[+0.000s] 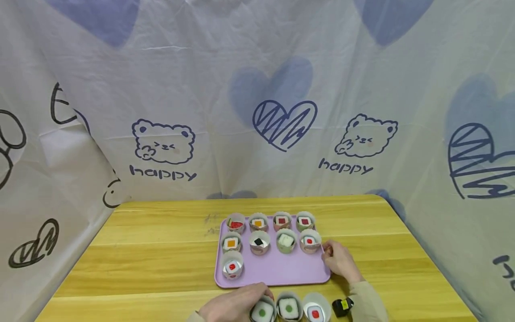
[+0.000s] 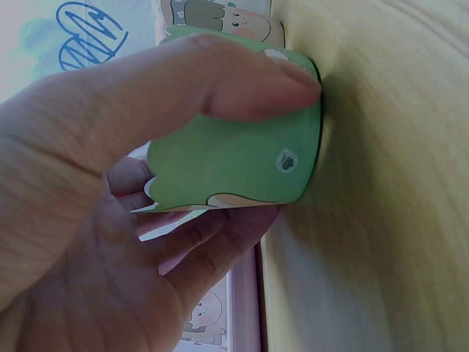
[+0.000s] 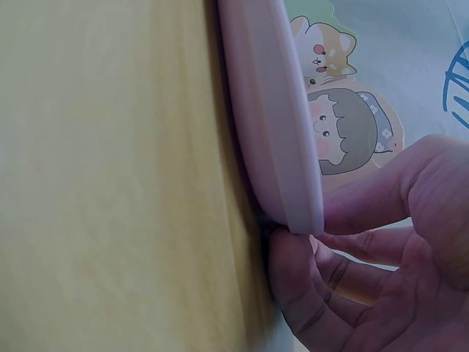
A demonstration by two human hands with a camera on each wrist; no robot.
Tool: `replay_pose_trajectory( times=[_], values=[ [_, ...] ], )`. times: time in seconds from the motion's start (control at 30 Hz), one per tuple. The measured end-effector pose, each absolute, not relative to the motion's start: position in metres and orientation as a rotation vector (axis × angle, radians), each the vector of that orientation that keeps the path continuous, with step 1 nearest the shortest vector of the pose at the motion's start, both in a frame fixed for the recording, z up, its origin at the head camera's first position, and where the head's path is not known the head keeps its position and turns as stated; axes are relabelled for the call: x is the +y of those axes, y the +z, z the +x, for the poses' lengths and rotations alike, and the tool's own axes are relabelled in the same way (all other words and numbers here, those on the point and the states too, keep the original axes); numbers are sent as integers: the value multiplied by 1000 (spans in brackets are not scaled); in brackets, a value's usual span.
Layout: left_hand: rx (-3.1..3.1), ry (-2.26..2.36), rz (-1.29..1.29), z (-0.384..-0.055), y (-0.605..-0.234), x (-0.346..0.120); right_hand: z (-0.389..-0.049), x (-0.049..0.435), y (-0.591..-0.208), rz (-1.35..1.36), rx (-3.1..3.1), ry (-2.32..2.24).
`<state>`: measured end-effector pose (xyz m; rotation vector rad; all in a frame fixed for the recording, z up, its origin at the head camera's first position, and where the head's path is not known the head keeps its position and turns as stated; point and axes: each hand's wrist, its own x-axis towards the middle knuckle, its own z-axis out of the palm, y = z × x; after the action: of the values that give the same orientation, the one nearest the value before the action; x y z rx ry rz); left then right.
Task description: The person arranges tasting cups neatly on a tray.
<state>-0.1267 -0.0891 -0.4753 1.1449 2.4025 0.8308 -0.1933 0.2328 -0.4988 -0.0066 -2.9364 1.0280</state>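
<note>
A green paper cup [image 2: 220, 158] is held between the thumb and fingers of my left hand [image 1: 235, 303]. Inside it sits a white sushi piece with a green dot [image 1: 262, 312]. The cup stands at the table's near side, just in front of a lilac tray [image 1: 281, 269]. My right hand [image 1: 342, 260] pinches the tray's right edge; in the right wrist view its thumb and forefinger meet at the rim [image 3: 293, 161]. Several paper cups with toy-like sushi stand on the tray, one with a red-topped piece [image 1: 232, 267] at its front left.
To the right of the held cup stand another green-dotted cup [image 1: 289, 307] and a cup with a red-centred piece [image 1: 315, 311]. A small black piece with a yellow mark [image 1: 342, 307] lies beside my right forearm. A printed cloth [image 1: 225, 89] hangs behind the wooden table [image 1: 153, 250].
</note>
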Motion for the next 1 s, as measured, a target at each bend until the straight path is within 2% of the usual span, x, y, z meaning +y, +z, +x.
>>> replay_pose_trajectory(
  times=[0.73,1.0],
  values=[
    [2462,820,1255,-127,-471,-92,-194,233,-498,-34,-2951,1058],
    [2512,820,1185,-126,-465,-91,-193,234,-498,-35,-2947,1072]
  ],
)
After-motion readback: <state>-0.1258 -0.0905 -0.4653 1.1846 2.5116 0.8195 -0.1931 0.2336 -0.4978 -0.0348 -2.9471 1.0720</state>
